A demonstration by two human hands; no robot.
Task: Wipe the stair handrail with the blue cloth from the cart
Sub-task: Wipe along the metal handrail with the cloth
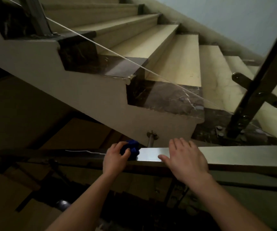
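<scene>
A flat metal handrail (244,155) runs across the lower part of the head view, from left to right. My left hand (115,157) grips a bunched blue cloth (132,148) and holds it against the top of the rail. To its right, my right hand (187,157) lies palm down on the rail with its fingers straight and spread. Left of the cloth the rail is in shadow.
Beyond the rail, a flight of cream stone steps (176,55) with dark marble edges climbs to the upper left. A dark metal baluster post (258,84) with brackets stands at the right. A round wall mount (152,135) holds a short rod just behind the rail. Below the rail it is dark.
</scene>
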